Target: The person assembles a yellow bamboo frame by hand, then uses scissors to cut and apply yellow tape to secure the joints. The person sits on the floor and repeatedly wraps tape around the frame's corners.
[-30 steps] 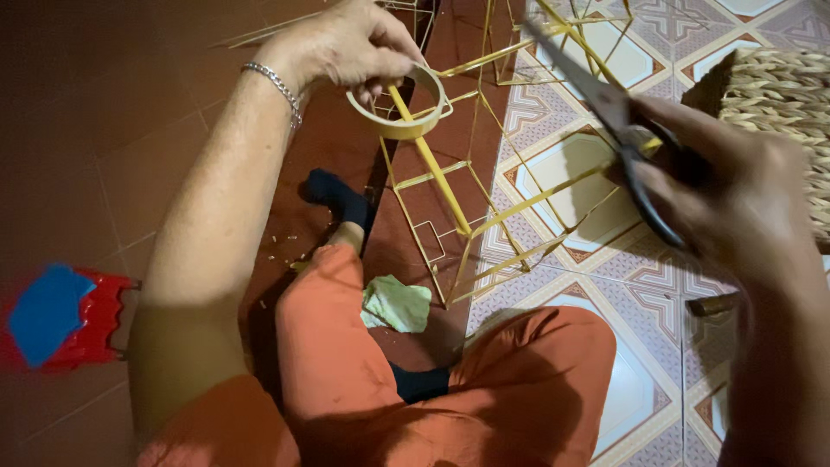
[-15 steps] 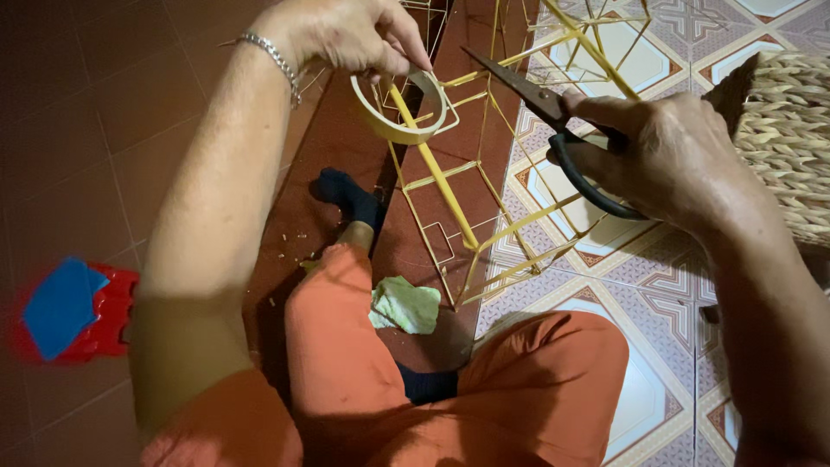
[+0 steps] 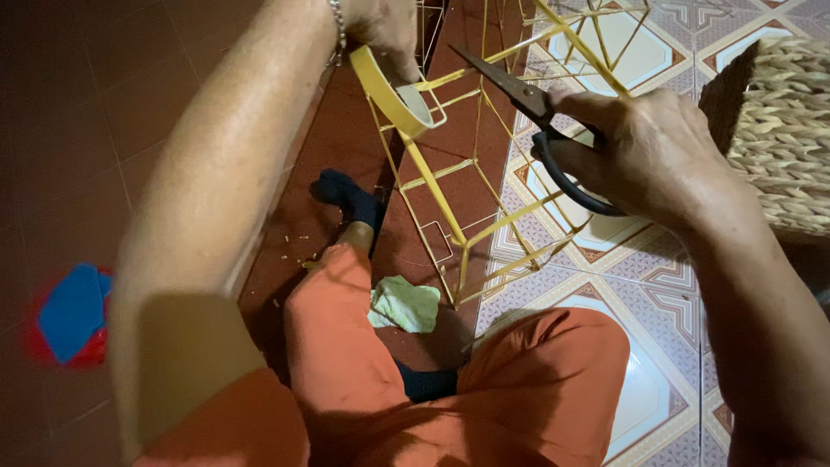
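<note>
My left hand (image 3: 385, 26) is at the top edge and grips a yellow tape roll (image 3: 393, 95) pressed against a yellow wire frame (image 3: 471, 203). A silver bracelet (image 3: 337, 22) circles that wrist. My right hand (image 3: 653, 156) holds black-handled scissors (image 3: 540, 117), blades pointing up-left toward the tape roll, tip a short way from it. The frame lies on the floor in front of my orange-trousered legs (image 3: 450, 380), with one dark-socked foot (image 3: 346, 195) beside it.
A woven basket (image 3: 782, 130) stands at the right edge. A green cloth (image 3: 405, 304) lies on the floor by my knee. A blue and red object (image 3: 71, 316) sits at the left. Small scraps (image 3: 298, 246) dot the brown floor; patterned tiles (image 3: 640, 380) cover the right.
My right hand has brought the scissors leftward and closer to the tape roll. My left hand with the roll sits higher in view, as the camera dipped toward the frame.
</note>
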